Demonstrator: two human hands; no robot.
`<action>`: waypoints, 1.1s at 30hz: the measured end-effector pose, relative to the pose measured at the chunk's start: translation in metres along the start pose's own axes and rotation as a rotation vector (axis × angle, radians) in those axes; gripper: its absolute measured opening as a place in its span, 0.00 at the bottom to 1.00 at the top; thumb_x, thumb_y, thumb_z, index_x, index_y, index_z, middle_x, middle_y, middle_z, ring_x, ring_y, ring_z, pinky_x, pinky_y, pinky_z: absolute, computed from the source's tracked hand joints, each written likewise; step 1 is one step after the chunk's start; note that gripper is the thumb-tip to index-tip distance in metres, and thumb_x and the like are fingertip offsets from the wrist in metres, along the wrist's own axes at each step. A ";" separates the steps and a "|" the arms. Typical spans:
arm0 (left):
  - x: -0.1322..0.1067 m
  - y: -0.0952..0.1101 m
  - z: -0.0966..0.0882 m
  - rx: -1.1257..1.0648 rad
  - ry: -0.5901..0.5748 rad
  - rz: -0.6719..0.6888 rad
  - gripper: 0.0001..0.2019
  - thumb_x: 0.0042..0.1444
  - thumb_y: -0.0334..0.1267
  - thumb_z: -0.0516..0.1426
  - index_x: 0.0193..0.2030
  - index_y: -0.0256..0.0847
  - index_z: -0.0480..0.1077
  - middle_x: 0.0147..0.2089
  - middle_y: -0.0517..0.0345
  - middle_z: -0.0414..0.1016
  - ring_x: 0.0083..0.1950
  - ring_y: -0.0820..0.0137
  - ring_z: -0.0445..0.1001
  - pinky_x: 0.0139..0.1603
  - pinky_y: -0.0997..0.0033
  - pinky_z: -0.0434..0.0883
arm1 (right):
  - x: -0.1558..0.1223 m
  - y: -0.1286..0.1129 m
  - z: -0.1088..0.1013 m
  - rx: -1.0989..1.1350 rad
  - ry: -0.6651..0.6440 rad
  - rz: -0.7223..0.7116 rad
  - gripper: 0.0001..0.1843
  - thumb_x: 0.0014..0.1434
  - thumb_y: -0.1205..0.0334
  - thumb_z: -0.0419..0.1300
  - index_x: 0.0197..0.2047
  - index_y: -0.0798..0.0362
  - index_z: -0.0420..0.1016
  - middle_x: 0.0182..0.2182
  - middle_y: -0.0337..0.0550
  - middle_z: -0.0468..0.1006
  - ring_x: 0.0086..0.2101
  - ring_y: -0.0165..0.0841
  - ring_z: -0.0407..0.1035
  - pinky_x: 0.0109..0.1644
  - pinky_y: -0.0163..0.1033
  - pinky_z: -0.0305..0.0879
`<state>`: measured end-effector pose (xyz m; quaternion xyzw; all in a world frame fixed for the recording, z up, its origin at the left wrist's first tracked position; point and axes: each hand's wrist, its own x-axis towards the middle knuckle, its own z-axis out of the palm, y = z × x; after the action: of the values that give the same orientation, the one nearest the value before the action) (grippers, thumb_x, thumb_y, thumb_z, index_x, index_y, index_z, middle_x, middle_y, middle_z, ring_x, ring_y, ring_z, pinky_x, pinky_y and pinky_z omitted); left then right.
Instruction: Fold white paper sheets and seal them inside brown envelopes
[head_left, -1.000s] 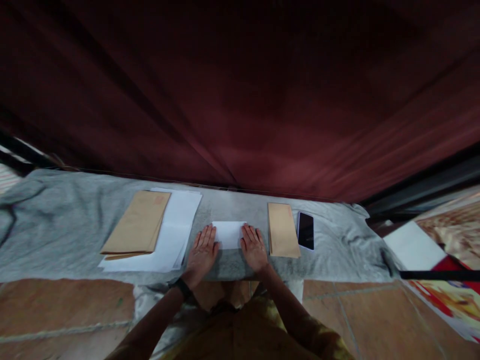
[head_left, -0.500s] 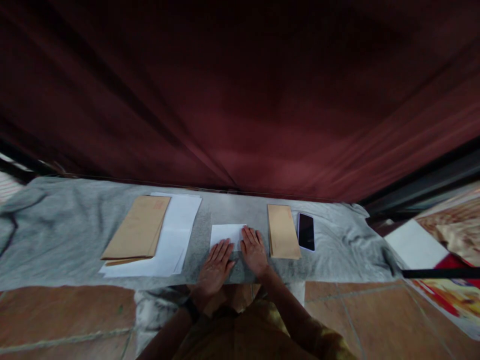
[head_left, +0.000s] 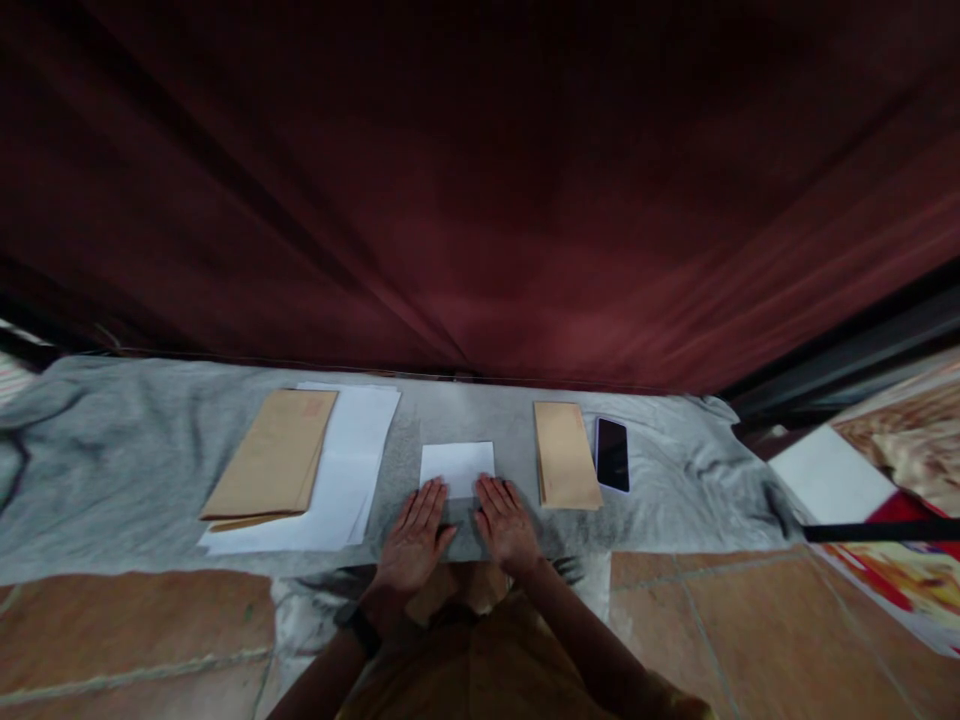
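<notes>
A small white folded sheet of paper (head_left: 457, 465) lies flat on the grey cloth, between and just beyond my hands. My left hand (head_left: 416, 530) rests with its fingers stretched out, the tips on the paper's near left corner. On the near right corner lie the fingertips of my right hand (head_left: 508, 522), also flat and extended. Neither hand grips anything. To the left, brown envelopes (head_left: 274, 450) are stacked on larger white sheets (head_left: 345, 490). A narrower pile of brown envelopes (head_left: 566, 455) lies to the right of my right hand.
A phone (head_left: 612, 455) with a dark screen lies right of the narrow envelopes. Grey cloth (head_left: 682, 480) covers the long work surface. A dark red curtain (head_left: 480, 250) hangs behind it. Tiled floor (head_left: 750, 620) shows in front, and a printed colourful sheet (head_left: 892, 590) at the far right.
My left hand has slid left and my right hand slightly nearer to me, both towards the paper's near corners. More of the paper now shows.
</notes>
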<state>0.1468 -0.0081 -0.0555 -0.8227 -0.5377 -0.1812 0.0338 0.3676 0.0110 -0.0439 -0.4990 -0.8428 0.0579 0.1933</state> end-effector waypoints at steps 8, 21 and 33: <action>-0.021 -0.014 -0.011 -0.013 0.058 -0.062 0.36 0.69 0.50 0.50 0.78 0.35 0.44 0.73 0.39 0.62 0.73 0.53 0.62 0.72 0.47 0.60 | -0.013 0.008 -0.013 -0.054 -0.017 0.021 0.27 0.74 0.59 0.48 0.72 0.56 0.60 0.69 0.49 0.64 0.67 0.39 0.60 0.74 0.52 0.50; 0.012 0.021 -0.002 -0.037 -0.078 -0.008 0.34 0.69 0.52 0.47 0.75 0.33 0.53 0.73 0.41 0.61 0.75 0.58 0.58 0.72 0.53 0.62 | -0.015 0.010 -0.013 -0.057 -0.020 0.013 0.26 0.74 0.58 0.50 0.72 0.53 0.61 0.69 0.47 0.64 0.67 0.39 0.59 0.74 0.51 0.51; 0.018 0.038 -0.002 -0.076 -0.135 0.010 0.30 0.70 0.48 0.47 0.74 0.37 0.57 0.74 0.46 0.60 0.75 0.57 0.58 0.73 0.52 0.60 | -0.017 0.013 -0.016 -0.013 -0.051 0.022 0.25 0.73 0.59 0.51 0.71 0.51 0.63 0.69 0.47 0.65 0.67 0.39 0.59 0.74 0.52 0.49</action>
<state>0.1867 -0.0087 -0.0422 -0.8366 -0.5272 -0.1454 -0.0330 0.3914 0.0012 -0.0378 -0.5081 -0.8421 0.0672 0.1680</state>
